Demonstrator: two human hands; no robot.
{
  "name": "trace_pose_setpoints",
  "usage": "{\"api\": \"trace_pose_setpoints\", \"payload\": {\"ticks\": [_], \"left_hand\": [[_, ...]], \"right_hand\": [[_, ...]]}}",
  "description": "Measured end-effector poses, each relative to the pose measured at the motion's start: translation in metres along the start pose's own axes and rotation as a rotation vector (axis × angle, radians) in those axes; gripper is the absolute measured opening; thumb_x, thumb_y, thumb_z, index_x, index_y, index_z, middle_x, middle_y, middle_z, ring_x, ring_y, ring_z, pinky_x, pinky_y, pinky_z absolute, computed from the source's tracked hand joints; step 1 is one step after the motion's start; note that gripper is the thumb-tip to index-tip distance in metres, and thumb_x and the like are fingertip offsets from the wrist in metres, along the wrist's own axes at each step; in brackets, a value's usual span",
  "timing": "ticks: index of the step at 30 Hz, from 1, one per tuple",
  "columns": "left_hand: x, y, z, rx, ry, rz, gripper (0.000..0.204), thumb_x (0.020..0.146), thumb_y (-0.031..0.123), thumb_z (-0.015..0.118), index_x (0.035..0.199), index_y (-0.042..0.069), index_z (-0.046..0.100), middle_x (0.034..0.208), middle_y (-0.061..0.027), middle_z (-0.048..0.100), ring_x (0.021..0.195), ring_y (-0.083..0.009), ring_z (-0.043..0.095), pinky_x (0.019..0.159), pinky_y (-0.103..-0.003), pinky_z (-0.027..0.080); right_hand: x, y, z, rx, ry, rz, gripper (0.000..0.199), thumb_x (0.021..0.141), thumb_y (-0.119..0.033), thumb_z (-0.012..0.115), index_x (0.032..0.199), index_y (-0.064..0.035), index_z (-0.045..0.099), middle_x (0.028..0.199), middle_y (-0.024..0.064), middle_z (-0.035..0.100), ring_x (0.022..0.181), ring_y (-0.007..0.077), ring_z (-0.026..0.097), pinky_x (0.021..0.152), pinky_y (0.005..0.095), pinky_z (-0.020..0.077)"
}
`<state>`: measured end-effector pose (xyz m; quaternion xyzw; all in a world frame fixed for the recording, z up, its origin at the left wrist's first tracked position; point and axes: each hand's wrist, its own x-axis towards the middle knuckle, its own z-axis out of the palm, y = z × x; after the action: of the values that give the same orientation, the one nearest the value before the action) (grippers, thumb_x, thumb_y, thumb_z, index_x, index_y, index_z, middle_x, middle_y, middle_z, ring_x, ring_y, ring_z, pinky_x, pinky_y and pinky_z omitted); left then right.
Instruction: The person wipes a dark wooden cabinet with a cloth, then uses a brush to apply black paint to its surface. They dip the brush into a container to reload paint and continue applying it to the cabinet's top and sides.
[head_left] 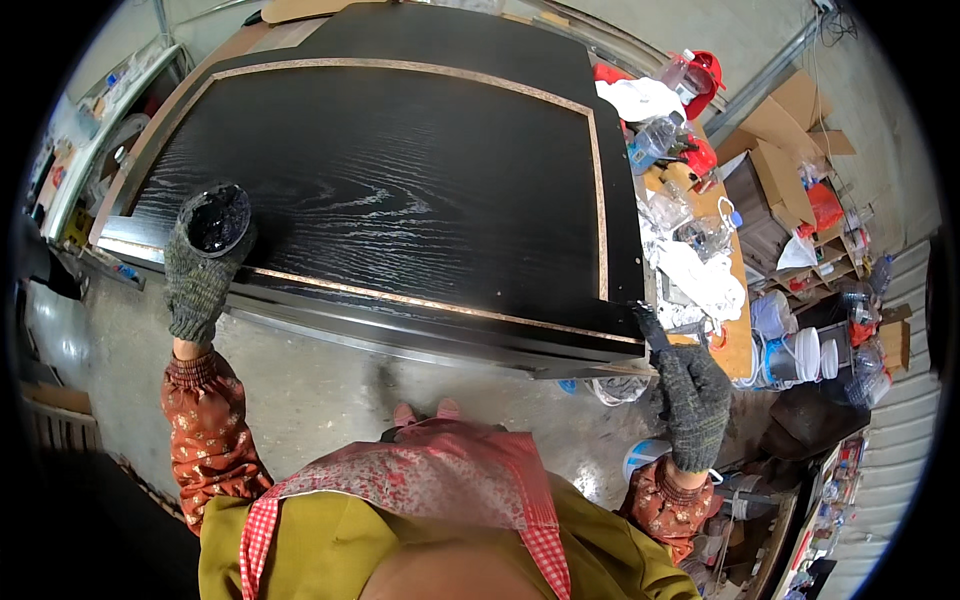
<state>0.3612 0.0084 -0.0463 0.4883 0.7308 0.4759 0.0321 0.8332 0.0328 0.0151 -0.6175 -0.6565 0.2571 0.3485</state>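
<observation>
Staining the board's [380,190] near edge: left hand [200,275] grips a paint cup [217,220], right hand [692,400] holds a brush [650,330]; next likely reloading it.

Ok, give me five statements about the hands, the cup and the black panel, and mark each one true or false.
1. The left hand holds a round cup of black liquid. True.
2. Both hands are bare. False: both wear grey knitted gloves.
3. The right hand is at the near right corner of the black panel. True.
4. The panel is plain white. False: it is black with a visible wood grain and a thin light border line.
5. The cluttered table stands to the panel's left. False: it is to the right.
</observation>
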Motion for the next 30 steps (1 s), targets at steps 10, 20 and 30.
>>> {"api": "trace_pose_setpoints", "payload": {"ticks": [10, 20, 30], "left_hand": [[-0.002, 0.004, 0.001, -0.012, 0.036, 0.042, 0.048, 0.073, 0.011, 0.076, 0.115, 0.003, 0.056, 0.110, -0.0069, 0.061, 0.099, -0.0165, 0.057, 0.090, -0.029, 0.045], [0.002, 0.005, 0.006, 0.015, 0.096, 0.074, 0.045, 0.072, 0.011, 0.076, 0.112, 0.003, 0.058, 0.107, -0.0084, 0.063, 0.096, -0.0182, 0.061, 0.087, -0.030, 0.048], [0.016, 0.037, 0.001, 0.099, 0.118, 0.143, 0.046, 0.069, 0.019, 0.079, 0.108, 0.004, 0.058, 0.101, -0.0109, 0.065, 0.090, -0.0199, 0.064, 0.081, -0.031, 0.051]], "right_hand": [[0.013, -0.004, 0.009, -0.240, -0.118, -0.164, 0.013, 0.086, -0.014, 0.059, 0.081, -0.0014, 0.061, 0.058, 0.0116, 0.055, 0.048, 0.0221, 0.056, 0.049, 0.0346, 0.0420], [0.022, -0.016, 0.003, -0.274, -0.100, -0.162, 0.011, 0.085, -0.012, 0.059, 0.085, -0.0011, 0.063, 0.064, 0.0118, 0.058, 0.056, 0.0245, 0.059, 0.053, 0.0346, 0.0438], [0.011, 0.033, 0.000, -0.351, 0.124, -0.579, 0.019, 0.084, -0.003, 0.056, 0.102, 0.0012, 0.062, 0.091, 0.0136, 0.061, 0.078, 0.0238, 0.056, 0.067, 0.0347, 0.0435]]}}
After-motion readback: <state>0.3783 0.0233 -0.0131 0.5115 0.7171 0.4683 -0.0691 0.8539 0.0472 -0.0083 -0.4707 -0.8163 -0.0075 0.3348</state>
